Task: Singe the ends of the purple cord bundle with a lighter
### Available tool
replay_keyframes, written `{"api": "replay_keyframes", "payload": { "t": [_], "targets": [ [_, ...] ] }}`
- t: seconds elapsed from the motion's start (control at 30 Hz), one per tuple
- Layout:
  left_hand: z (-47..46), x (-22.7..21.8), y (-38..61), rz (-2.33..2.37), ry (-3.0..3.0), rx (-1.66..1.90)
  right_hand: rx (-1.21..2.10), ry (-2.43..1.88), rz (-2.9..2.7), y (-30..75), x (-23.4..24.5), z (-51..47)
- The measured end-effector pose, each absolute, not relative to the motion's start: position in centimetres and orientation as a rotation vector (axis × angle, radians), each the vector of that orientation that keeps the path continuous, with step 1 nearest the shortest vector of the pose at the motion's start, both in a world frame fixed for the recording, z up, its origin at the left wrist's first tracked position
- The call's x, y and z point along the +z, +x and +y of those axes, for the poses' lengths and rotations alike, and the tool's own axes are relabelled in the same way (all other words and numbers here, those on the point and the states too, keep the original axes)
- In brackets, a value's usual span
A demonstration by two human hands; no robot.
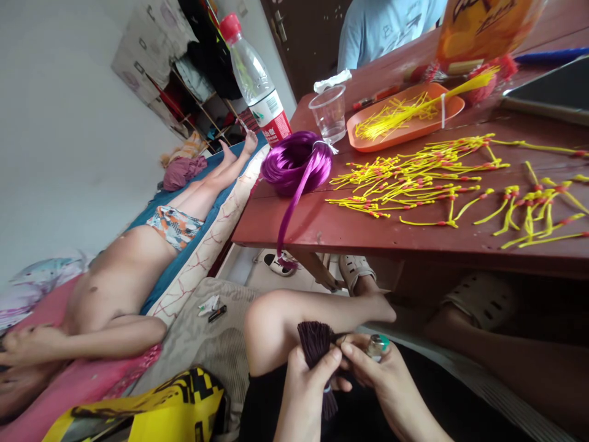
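In my lap, my left hand point(306, 368) is closed round a bundle of dark purple-brown cords point(315, 344), whose cut ends fan out above the fingers and hang below them. A pale tie shows on the bundle near my palm. My right hand point(375, 362) is close beside it, thumb and forefinger pinched at the bundle's side, their tips touching the left thumb. Tucked in the right fingers is a small lighter-like piece with a teal end point(380, 345). What the right fingertips pinch is too small to make out.
The red-brown table point(294, 224) holds a coil of purple cord point(297, 162), many knotted yellow cords point(405, 184), an orange tray point(368, 144), a plastic cup point(329, 113) and a bottle point(255, 80). A person lies on the bed point(184, 294) at left; another person's blue shirt point(386, 31) shows behind.
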State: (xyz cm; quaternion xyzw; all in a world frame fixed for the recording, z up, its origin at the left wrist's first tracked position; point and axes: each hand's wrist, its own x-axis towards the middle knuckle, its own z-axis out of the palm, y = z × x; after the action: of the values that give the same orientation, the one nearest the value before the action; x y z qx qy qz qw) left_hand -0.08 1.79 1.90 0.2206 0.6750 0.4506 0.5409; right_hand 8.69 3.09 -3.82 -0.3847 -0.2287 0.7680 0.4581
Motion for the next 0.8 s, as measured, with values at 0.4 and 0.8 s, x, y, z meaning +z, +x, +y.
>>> {"api": "replay_keyframes", "payload": {
  "t": [0.4,0.8],
  "targets": [
    [1.7,2.0,-0.5,1.623,0.478,1.258,1.938,-1.005,-0.676,8.5,-5.2,3.3],
    [1.5,1.1,-0.2,1.527,0.584,1.036,1.952,-0.864,-0.640,9.4,-3.2,3.5]
  ]
}}
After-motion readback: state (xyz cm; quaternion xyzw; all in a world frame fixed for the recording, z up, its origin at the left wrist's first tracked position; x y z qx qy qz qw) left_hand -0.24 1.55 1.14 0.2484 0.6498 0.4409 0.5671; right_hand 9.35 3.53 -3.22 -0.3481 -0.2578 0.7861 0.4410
